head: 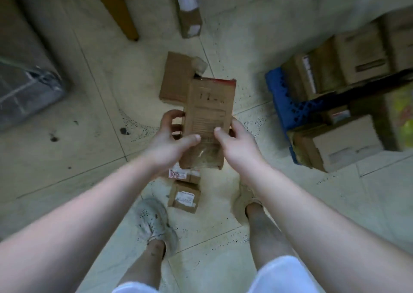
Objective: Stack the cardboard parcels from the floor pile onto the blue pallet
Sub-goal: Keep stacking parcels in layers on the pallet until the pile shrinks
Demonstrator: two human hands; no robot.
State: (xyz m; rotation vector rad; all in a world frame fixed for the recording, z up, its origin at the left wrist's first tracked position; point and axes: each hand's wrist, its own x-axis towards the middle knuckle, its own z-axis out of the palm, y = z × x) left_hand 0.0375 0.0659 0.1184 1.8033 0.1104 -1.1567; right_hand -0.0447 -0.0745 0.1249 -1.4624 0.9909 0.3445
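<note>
Two hands on one cardboard parcel (207, 118), held above the floor (67, 158) in front of the person. Left hand (172, 137) curls round its left edge with the thumb on the top face. Right hand (238, 144) grips the right edge the same way. The parcel is oblong, with its long axis running away from the person. The far end carries a red strip and is tipped slightly right.

Key relation: blue pallet (281, 96) lies to the right of the hands and a little ahead, well apart from the parcel. The right hand is the nearer one. Judgement: the carry calls for a swing to the right, with the right hand leading.

Pallet contents: several cardboard boxes (362, 53) crowd it, and only the near blue corner shows bare. A dark bar (368, 82) crosses in front of the stack; cannot tell what it is.

Floor pile:
- flat box (176, 76) just beyond the held parcel
- small labelled parcel (184, 197) between the feet
- another labelled one (178, 174) partly hidden beneath the hands
- tall parcel (188, 13) further off

Task judged unfinished.
</note>
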